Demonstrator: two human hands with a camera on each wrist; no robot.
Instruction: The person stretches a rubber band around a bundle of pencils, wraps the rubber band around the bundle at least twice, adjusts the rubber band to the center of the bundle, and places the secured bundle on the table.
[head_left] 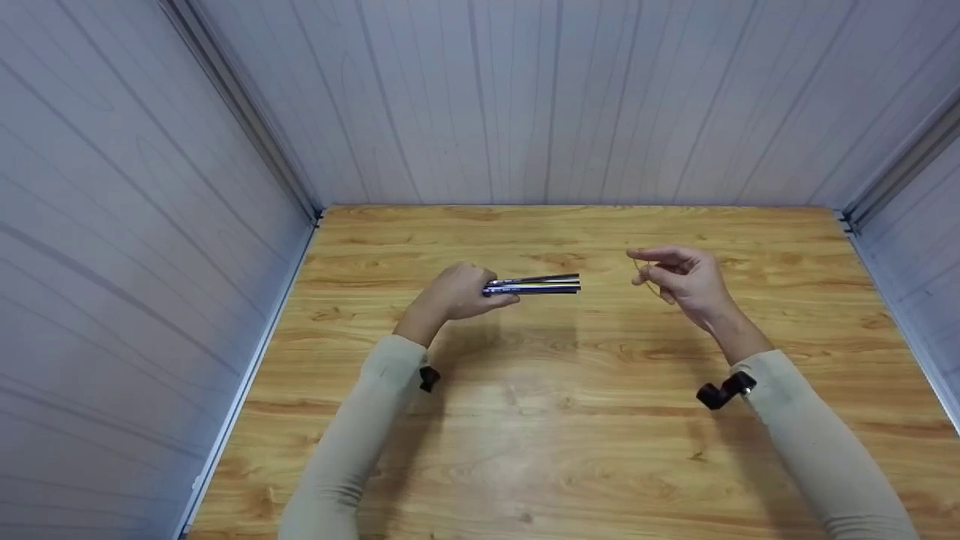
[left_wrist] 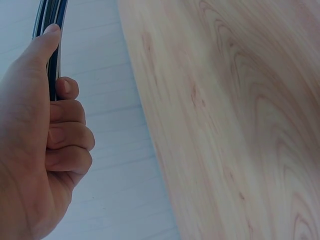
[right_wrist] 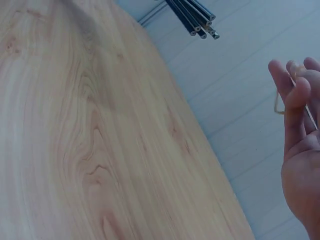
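My left hand grips a bundle of dark pencils at one end, thumb laid along them. The bundle lies level above the table and points right. Flat, unsharpened pencil ends show in the right wrist view, slightly fanned out. In the left wrist view the curled fingers wrap the pencils' lower part, which is hidden in the palm. Off to the right, my right hand holds a thin yellowish rubber band stretched between its thumb and fingers. A gap separates this hand from the pencil ends.
Both hands are over a wood-grain table. Pale panel walls stand behind it, at the left and at the right. Each sleeve carries a small black wrist mount.
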